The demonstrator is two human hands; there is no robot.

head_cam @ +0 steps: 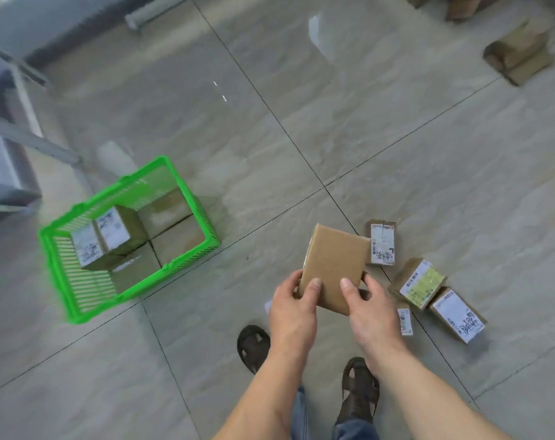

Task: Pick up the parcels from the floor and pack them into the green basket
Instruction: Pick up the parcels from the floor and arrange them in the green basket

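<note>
Left hand (293, 308) and right hand (369, 308) gripping brown parcel (335, 268) (above floor), green basket (79, 312) apart

**Labels in view, none legible**

You can read no text here. Just right of your two-handed grip, the upright parcel (382, 242) carries a white label with blurred print. Further right, the parcel with a yellow-green label (419, 282) and the parcel beside it (457, 314) show only smeared marks. Left of your grip, white labels on parcels in the green basket (128, 295) are equally unreadable.
</note>
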